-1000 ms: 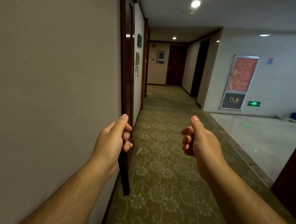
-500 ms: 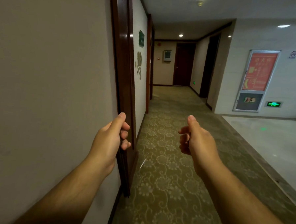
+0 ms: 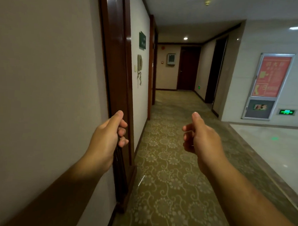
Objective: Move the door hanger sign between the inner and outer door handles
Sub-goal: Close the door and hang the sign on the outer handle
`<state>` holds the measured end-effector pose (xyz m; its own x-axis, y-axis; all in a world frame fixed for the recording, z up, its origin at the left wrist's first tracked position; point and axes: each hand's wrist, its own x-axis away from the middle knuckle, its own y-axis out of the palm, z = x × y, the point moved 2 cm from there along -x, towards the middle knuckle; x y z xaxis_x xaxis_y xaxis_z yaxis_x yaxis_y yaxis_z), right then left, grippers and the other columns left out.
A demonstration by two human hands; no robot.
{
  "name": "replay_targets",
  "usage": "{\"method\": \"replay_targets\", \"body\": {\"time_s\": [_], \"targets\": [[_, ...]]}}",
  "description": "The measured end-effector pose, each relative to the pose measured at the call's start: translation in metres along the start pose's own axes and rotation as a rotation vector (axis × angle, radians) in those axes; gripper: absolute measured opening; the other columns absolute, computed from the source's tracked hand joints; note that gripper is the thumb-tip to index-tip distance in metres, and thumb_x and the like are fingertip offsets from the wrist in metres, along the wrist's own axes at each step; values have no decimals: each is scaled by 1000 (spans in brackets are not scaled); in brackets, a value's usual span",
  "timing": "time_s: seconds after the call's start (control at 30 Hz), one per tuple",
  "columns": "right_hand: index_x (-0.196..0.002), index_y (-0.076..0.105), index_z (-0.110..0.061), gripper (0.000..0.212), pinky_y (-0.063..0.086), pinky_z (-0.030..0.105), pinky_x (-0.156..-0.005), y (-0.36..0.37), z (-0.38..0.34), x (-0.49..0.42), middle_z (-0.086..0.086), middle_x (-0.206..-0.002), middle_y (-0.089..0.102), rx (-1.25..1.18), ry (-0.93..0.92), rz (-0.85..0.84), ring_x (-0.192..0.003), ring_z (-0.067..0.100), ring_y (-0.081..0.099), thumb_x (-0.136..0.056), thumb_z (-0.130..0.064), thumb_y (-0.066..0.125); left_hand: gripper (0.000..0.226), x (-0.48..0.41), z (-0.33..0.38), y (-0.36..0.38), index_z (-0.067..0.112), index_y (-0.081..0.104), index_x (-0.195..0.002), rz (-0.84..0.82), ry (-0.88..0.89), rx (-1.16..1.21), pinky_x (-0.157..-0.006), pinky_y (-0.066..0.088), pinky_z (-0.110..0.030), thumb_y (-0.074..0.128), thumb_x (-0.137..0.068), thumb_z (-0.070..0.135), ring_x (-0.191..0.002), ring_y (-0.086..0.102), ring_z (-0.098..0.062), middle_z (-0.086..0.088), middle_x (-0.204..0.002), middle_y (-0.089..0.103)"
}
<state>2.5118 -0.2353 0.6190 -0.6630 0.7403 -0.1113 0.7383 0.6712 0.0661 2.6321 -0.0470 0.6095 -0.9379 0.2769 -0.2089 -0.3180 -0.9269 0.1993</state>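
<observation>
The door hanger sign and both door handles are out of sight, so you cannot tell where the sign is. The nearest door part on show is the dark wooden door frame [image 3: 116,62], standing upright against the beige wall [image 3: 43,72] on your left.

Your left hand [image 3: 107,138] is raised in front of that frame, fingers curled loosely inward and thumb pointing up — the palm side is turned away, so you cannot tell whether it is touching the frame or holding anything. Your right hand [image 3: 202,138] is up at the same height, well apart from the left, over the patterned carpet [image 3: 166,191]; its fingers are curled too, thumb up, with nothing visible in it.

Beyond the frame, a cream wall telephone [image 3: 139,64] hangs under a small green sign [image 3: 142,41]. The corridor runs ahead to a dark closed door [image 3: 188,68] at its far end. On the right wall — past where the carpet meets a pale tiled floor [image 3: 272,150] — a red poster [image 3: 272,76] sits in a metal frame, with a glowing green exit sign [image 3: 286,112] beside its lower part.
</observation>
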Motion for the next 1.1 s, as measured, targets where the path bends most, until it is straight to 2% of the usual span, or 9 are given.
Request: {"method": "replay_targets", "body": {"time_s": [0.2, 0.3, 0.4, 0.57, 0.8, 0.97, 1.1], "targets": [[-86, 67, -10, 55, 47, 37, -65, 32, 1, -116, 3, -66, 58, 70, -54, 35, -63, 19, 54, -97, -56, 40, 38, -120, -22, 36, 11, 59, -81, -86, 9, 55, -68, 46, -36, 52, -96, 46, -47, 45, -12, 2, -61, 46], [-86, 67, -12, 55, 50, 39, -67, 46, 5, -175, 5, -69, 60, 119, -63, 58, -66, 21, 57, -97, -58, 39, 38, -182, -37, 57, 9, 61, -85, -105, 7, 32, -58, 51, -27, 52, -96, 44, -52, 53, -17, -2, -67, 50], [-85, 67, -12, 56, 50, 39, -67, 53, 16, -228, 5, -69, 61, 139, -64, 83, -67, 22, 58, -97, -58, 38, 37, -240, -53, 78, 8, 62, -83, -141, 12, 30, -54, 51, -28, 53, -97, 42, -52, 56, -18, -5, -70, 52], [-85, 67, -13, 57, 48, 36, -63, 57, 37, -307, 4, -68, 62, 180, -50, 98, -65, 20, 58, -97, -59, 36, 38, -317, -82, 108, 11, 60, -81, -194, 19, 16, -62, 43, -37, 52, -97, 44, -50, 51, -16, -1, -66, 50], [-86, 65, -14, 55, 50, 36, -67, 67, 67, -435, 7, -76, 65, 196, -49, 106, -71, 21, 61, -98, -58, 35, 33, -416, -130, 160, 10, 55, -83, -173, -10, 7, -51, 42, -24, 50, -99, 38, -49, 40, -11, 2, -61, 40], [-87, 66, -11, 56, 49, 38, -69, 62, 80, -538, 7, -75, 64, 122, 3, 55, -69, 22, 59, -97, -58, 36, 34, -495, -155, 201, 8, 57, -87, -134, -35, 0, -58, 41, -31, 50, -98, 39, -45, 41, -10, 4, -58, 42], [-88, 65, -8, 55, 46, 35, -65, 63, 82, -618, 5, -68, 59, 46, 28, -1, -64, 19, 54, -98, -54, 38, 35, -557, -169, 233, 8, 56, -85, -105, -5, -12, -59, 40, -32, 49, -99, 39, -46, 41, -11, 2, -59, 41]]}}
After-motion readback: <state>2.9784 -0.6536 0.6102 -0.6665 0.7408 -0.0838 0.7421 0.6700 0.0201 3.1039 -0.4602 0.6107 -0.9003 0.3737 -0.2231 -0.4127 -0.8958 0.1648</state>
